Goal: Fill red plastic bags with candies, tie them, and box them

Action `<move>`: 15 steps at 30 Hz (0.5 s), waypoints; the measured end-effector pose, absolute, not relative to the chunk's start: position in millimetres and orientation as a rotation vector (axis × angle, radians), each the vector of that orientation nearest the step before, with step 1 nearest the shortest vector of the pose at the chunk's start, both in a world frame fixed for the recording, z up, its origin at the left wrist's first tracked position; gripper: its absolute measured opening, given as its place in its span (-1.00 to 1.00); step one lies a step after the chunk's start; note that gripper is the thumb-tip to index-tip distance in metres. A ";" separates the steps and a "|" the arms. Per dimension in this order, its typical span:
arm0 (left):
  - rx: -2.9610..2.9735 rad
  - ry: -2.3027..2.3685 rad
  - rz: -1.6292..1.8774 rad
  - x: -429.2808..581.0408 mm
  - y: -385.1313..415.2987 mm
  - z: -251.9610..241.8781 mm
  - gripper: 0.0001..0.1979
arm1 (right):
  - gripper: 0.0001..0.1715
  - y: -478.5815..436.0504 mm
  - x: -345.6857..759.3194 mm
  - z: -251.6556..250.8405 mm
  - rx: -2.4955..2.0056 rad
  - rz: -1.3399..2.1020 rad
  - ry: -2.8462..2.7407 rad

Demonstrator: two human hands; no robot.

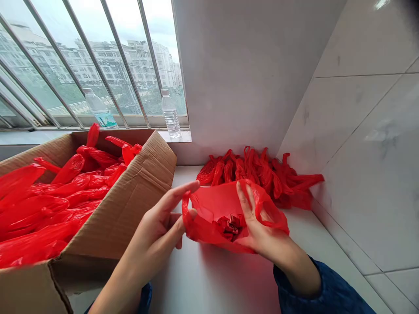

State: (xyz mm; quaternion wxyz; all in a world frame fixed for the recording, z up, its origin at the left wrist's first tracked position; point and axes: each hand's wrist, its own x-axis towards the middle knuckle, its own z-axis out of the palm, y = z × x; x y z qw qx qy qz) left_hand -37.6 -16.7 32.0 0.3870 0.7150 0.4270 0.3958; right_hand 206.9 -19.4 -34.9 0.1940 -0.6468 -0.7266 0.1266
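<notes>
A thin red plastic bag (209, 202) is spread wide at its mouth above the white surface. Small red-and-black wrapped pieces (231, 226) lie in its bottom; their kind is too small to tell. My left hand (163, 222) pinches the bag's left edge, by a handle loop, between thumb and fingers. On the other side my right hand (257, 222) reaches into the mouth, fingers stretched out against the right part of the bag. Behind the bag, a row of gathered red plastic bags (258, 170) lies along the wall.
A cardboard box (131, 205) full of tied red bags (55, 205) stands at the left. Two clear bottles, one with a blue label (104, 117) and one plain (170, 115), stand on the sill (178, 136) before a barred window. A tiled wall (369, 165) bounds the right side.
</notes>
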 end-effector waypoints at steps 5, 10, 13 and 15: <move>1.924 1.122 0.950 -43.5 -22.8 32.1 -0.46 | 0.48 -25.8 204.6 -25.2 -1.837 0.303 -2.008; 2.299 1.138 0.631 -46.1 -21.6 25.5 -0.48 | 0.19 -29.2 205.5 -44.6 -1.770 0.434 -2.262; 2.405 1.182 0.643 -45.1 -19.9 23.4 -0.45 | -0.41 -19.8 196.0 -64.4 -1.625 0.442 -2.372; 2.425 1.184 0.629 -45.1 -21.0 23.4 -0.44 | -0.69 -11.0 185.1 -77.0 -1.571 0.413 -2.393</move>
